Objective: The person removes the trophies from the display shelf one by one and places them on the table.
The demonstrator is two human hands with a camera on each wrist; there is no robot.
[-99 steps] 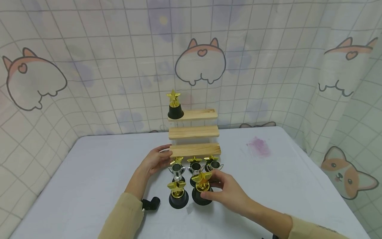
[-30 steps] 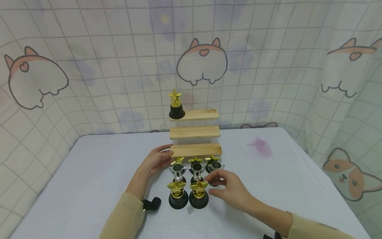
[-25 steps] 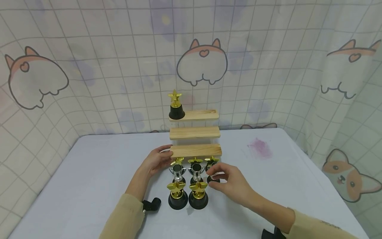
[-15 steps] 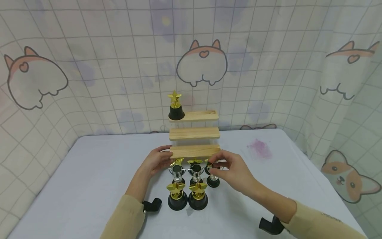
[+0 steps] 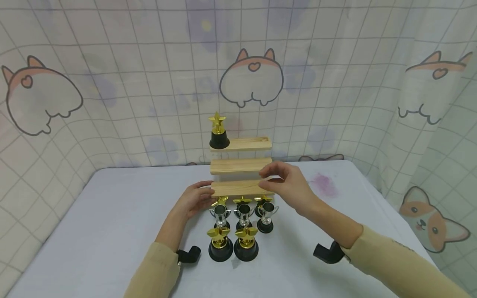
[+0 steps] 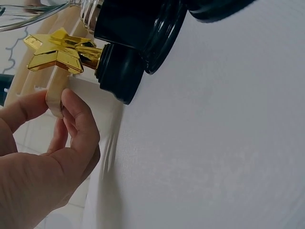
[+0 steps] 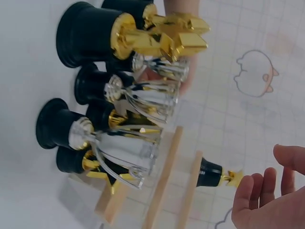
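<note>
My left hand [image 5: 193, 200] pinches the left end of the bottom board [image 5: 236, 188] of a three-step wooden display stand; the left wrist view shows thumb and fingers on either side of the board end [image 6: 56, 98]. Over the right part of that board hovers my right hand [image 5: 292, 186], fingers loosely bent with nothing between them. One gold star trophy [image 5: 219, 134] stands on the top board's left end. In front of the stand, two gold star trophies [image 5: 246, 244] form the near row, silver cup trophies [image 5: 266, 216] the middle row, and more star trophies [image 5: 262, 200] are partly hidden behind.
A white cloth covers the table [image 5: 123, 215], with a pink stain [image 5: 324, 184] to the right. Behind hangs a gridded curtain [image 5: 167, 82] with cartoon corgis. Black wrist cameras [image 5: 329, 252] stick out from both sleeves.
Earlier my right hand held the near-right star trophy; it let go, leaving it upright beside its neighbour, then rose past the right silver cup toward the stand. My left hand stays put.
</note>
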